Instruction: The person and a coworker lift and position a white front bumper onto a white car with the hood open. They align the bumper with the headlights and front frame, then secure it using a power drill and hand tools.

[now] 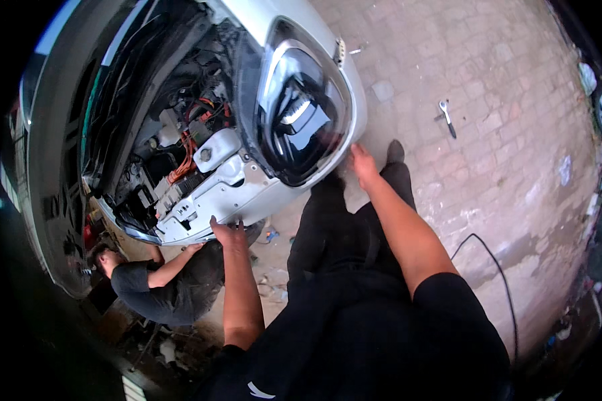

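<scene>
While the clear-lensed headlight (318, 73) is seen at the corner of a white car, the white front bumper (255, 202) is placed around its lower edge and off to its lower left. Below left of the headlight, the bumper's edge is touched by the left hand (229, 234), whose fingers are spread; whether the edge is grasped cannot be told. Just beside the headlight's lower right edge, the right hand (363, 166) is held at the bumper, its fingers partly hidden, so their grip cannot be told either. Left of the headlight, a white reservoir (219, 148) and orange cables (182, 162) are exposed in the engine bay. Farther to its lower left, a co-worker (157, 294) in dark clothes is seen with arms reached toward the bumper. Right of the headlight, a ratchet wrench (447, 119) is laid on the paving (441, 53); to its lower right, a black cable (504, 281) is curved.
</scene>
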Demonstrator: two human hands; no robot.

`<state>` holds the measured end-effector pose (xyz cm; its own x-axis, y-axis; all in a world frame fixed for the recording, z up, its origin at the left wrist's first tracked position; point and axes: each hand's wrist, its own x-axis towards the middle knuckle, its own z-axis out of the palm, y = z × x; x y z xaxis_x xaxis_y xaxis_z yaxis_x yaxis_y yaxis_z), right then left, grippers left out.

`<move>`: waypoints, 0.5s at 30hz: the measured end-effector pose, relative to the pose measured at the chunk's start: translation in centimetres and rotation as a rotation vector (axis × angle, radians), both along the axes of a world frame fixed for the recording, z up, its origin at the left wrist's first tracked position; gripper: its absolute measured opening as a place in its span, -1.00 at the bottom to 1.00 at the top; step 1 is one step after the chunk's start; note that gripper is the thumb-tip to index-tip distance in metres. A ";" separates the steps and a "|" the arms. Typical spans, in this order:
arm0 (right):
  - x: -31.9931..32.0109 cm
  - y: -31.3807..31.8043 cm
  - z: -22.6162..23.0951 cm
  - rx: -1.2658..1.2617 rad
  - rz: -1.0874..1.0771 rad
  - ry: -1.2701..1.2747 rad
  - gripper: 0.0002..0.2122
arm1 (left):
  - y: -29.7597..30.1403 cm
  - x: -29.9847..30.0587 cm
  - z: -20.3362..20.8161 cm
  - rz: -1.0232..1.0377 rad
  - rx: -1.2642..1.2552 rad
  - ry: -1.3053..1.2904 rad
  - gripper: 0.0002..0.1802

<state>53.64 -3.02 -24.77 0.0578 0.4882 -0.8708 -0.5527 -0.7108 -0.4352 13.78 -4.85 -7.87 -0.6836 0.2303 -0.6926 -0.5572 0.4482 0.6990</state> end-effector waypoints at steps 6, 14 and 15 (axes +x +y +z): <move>2.1 2.7 -5.3 0.135 -0.156 -0.143 -0.42 | 0.8 -7.3 1.5 0.007 -0.147 -0.110 -0.30; 3.6 5.9 -16.3 0.171 -0.349 -0.150 -0.32 | 5.2 1.3 2.0 -0.100 -0.553 0.162 -0.16; 3.7 6.0 -18.5 0.160 -0.322 -0.169 -0.27 | 5.6 2.7 1.6 -0.038 -0.569 0.182 -0.17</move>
<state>57.37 2.93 -43.25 0.3664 0.5507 -0.7500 -0.6470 -0.4285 -0.6307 16.50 0.73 -6.24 -0.8012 -0.1155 -0.5871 -0.4272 0.7974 0.4262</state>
